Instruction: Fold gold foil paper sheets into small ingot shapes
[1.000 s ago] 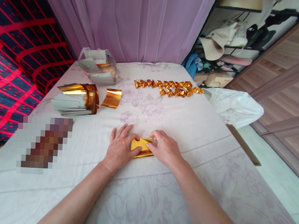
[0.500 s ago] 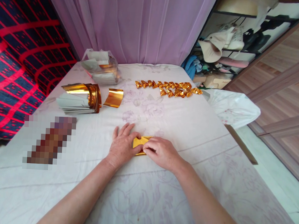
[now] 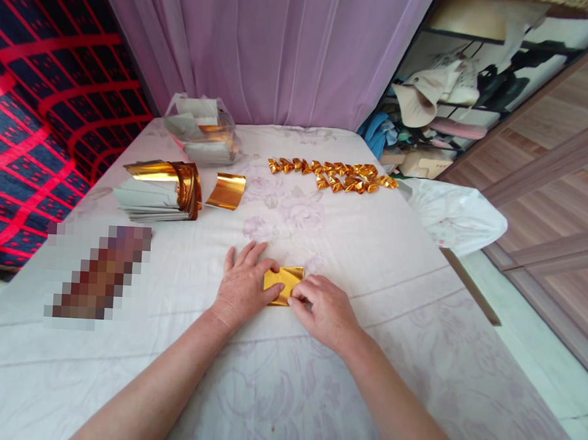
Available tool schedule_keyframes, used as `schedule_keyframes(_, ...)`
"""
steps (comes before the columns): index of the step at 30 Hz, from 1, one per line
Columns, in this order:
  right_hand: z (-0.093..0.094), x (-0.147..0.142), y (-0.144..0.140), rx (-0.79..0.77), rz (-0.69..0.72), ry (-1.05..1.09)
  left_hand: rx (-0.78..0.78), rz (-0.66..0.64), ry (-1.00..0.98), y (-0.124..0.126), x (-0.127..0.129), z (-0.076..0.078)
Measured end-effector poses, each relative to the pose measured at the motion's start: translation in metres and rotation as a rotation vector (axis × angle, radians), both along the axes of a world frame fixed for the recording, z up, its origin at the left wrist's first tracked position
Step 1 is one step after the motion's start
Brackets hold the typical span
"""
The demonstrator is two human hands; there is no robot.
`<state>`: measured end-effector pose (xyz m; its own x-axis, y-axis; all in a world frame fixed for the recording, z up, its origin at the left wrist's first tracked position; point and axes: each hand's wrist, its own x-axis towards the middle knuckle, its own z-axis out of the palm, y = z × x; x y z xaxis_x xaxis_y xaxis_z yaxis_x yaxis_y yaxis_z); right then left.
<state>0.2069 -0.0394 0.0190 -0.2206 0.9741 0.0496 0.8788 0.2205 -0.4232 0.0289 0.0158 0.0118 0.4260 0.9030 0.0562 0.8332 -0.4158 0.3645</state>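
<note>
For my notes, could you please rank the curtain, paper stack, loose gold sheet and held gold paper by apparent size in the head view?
Curtain
Paper stack
Loose gold sheet and held gold paper look alike

The 2 forearms (image 3: 172,378) and 2 hands (image 3: 241,288) are bare.

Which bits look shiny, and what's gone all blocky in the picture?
In the head view, bright bands gleam on the curved gold sheet, and the gold paper at both hands shines yellow; also in the head view, a blocky patch at the left covers whatever is there, so I can't tell what it is.
</note>
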Motion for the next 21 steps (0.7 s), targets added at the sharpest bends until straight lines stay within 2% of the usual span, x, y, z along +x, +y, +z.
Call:
schedule_keyframes(6,-0.007,-0.014,-0.001,0.055,-0.182,-0.121,0.011,-0.006,0.007,0.000,0.000,-0.001)
schedule_keyframes(21,-0.011,-0.012,-0.012,0.060,-0.220,-0.090,0.009,-0.018,-0.013,0.000,-0.001,-0.003)
